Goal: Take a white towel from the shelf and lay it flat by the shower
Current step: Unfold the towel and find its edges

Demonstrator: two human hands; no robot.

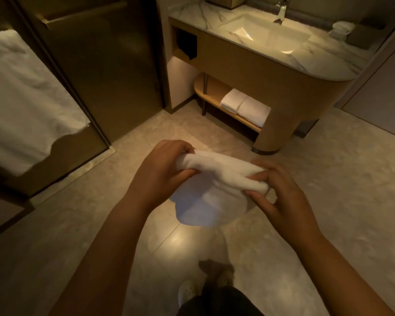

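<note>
A white towel [214,185] hangs bunched in front of me above the floor, partly unfolded, with its lower part drooping. My left hand [162,165] grips its left end and my right hand [280,197] grips its right end. The wooden shelf [210,96] under the vanity lies ahead to the right. It carries two folded white towels [244,107] side by side. The dark glass shower door [96,65] stands at the left.
Another white towel [21,99] hangs on the glass panel at far left. The vanity with marble top and sink [267,33] stands at the back right. Beige tiled floor [328,190] spreads around me; my feet [205,290] show at the bottom.
</note>
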